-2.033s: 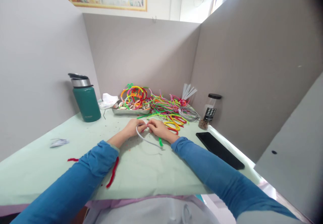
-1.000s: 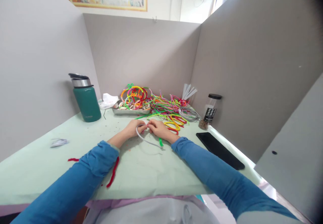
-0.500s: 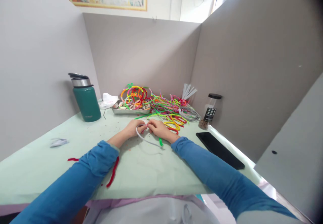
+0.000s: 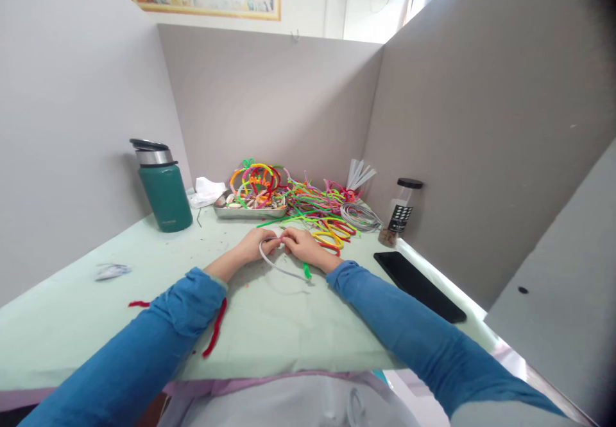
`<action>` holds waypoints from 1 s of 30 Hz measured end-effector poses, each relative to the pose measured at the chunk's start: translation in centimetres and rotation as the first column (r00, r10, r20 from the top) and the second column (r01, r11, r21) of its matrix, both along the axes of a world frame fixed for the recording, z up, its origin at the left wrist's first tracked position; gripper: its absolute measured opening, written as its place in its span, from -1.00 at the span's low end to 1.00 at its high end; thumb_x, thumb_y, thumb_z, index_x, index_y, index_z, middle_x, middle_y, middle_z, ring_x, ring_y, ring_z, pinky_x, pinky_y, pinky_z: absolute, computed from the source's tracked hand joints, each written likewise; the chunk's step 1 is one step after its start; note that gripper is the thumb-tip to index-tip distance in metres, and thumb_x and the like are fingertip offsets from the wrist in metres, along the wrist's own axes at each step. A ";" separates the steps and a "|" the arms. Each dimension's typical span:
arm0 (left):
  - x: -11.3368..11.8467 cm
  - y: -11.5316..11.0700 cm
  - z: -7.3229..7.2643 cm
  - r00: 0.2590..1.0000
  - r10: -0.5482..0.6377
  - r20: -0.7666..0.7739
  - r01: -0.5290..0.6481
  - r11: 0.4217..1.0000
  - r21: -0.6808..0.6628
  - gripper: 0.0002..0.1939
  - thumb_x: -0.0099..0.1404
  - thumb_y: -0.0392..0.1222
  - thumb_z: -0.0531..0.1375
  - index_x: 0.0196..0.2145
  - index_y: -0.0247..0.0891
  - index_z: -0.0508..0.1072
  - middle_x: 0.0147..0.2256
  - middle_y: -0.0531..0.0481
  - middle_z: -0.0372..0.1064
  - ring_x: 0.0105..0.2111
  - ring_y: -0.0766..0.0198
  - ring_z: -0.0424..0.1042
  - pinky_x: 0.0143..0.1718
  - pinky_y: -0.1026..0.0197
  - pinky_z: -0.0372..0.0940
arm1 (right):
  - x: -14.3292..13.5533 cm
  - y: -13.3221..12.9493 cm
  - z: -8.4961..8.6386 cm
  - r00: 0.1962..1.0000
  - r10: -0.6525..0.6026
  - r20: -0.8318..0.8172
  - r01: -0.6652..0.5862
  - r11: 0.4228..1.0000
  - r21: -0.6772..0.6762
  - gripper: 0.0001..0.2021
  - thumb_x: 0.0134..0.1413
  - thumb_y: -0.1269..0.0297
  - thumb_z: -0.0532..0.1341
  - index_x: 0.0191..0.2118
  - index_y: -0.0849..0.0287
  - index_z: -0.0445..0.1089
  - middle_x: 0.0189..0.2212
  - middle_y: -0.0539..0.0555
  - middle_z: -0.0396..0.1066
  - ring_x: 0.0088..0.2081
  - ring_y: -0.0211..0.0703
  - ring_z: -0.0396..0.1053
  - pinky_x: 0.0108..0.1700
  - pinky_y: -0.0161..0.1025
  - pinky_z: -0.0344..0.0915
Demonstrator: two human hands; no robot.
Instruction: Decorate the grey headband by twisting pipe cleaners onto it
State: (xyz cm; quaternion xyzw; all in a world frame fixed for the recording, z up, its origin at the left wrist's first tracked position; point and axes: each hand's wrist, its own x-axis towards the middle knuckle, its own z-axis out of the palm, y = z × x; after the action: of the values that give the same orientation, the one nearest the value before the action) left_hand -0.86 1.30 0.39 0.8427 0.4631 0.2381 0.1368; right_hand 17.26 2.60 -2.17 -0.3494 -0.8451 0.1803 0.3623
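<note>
My left hand and my right hand meet fingertip to fingertip above the middle of the table. The left fingers are closed on a thin grey band, which curves down and to the right. A short bright green piece is at the band's far end, below my right wrist. My right fingers are pinched together at a small pinkish bit between the hands, too small to make out. A red fuzzy stem lies beside my left sleeve.
Behind the hands are a metal tray with colourful loops, a pile of fuzzy stems and coiled grey bands. A green bottle stands left; a clear jar and black phone are right. Grey partitions surround the table.
</note>
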 end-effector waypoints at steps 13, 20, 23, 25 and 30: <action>0.0 0.0 0.0 1.000 -0.005 -0.024 0.005 1.000 -0.001 -0.60 0.20 0.02 0.00 -0.58 -0.31 0.39 -0.60 0.05 0.34 -0.55 0.36 0.26 -0.46 0.35 0.08 | 0.0 -0.1 0.0 1.000 -0.005 0.006 0.005 1.000 0.003 -0.87 0.13 0.35 0.05 -0.36 0.17 0.33 -0.54 -0.05 0.34 -0.45 -0.30 0.24 -0.38 -0.36 0.05; 0.1 -0.2 0.1 1.000 -0.002 -0.023 0.002 1.000 -0.016 -0.60 0.20 0.02 0.00 -0.57 -0.32 0.40 -0.59 0.04 0.35 -0.54 0.36 0.27 -0.46 0.35 0.09 | 0.0 -0.2 0.1 1.000 -0.007 0.017 0.007 1.000 0.000 -0.87 0.14 0.35 0.05 -0.35 0.18 0.33 -0.53 -0.04 0.34 -0.45 -0.30 0.25 -0.38 -0.36 0.06; 0.1 -0.2 0.1 1.000 0.000 -0.023 0.000 1.000 -0.018 -0.60 0.20 0.02 0.00 -0.57 -0.32 0.41 -0.59 0.04 0.35 -0.54 0.36 0.27 -0.46 0.35 0.09 | 0.0 -0.1 0.1 1.000 -0.012 0.024 0.012 1.000 -0.001 -0.87 0.13 0.35 0.05 -0.35 0.18 0.33 -0.53 -0.04 0.34 -0.46 -0.31 0.24 -0.38 -0.36 0.06; 0.1 -0.2 0.2 1.000 -0.001 -0.027 0.000 1.000 -0.020 -0.59 0.19 0.03 0.00 -0.56 -0.33 0.41 -0.59 0.04 0.35 -0.54 0.35 0.27 -0.46 0.34 0.10 | 0.0 -0.1 0.1 1.000 -0.013 0.026 0.013 1.000 0.001 -0.87 0.14 0.35 0.05 -0.35 0.18 0.33 -0.52 -0.04 0.35 -0.46 -0.31 0.24 -0.38 -0.37 0.06; 0.0 -0.1 0.2 0.999 -0.016 -0.035 0.015 1.000 -0.019 -0.58 0.20 0.04 0.00 -0.55 -0.33 0.42 -0.58 0.03 0.35 -0.54 0.35 0.26 -0.45 0.34 0.11 | -0.1 -0.3 0.3 0.999 -0.015 0.033 0.014 1.000 0.012 -0.86 0.14 0.36 0.05 -0.36 0.19 0.33 -0.53 -0.04 0.34 -0.45 -0.31 0.24 -0.37 -0.36 0.06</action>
State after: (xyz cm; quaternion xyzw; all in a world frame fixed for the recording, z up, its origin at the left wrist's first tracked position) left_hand -0.83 1.16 0.62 0.8489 0.4612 0.2178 0.1385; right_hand 17.20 2.26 -1.88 -0.3564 -0.8494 0.1670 0.3516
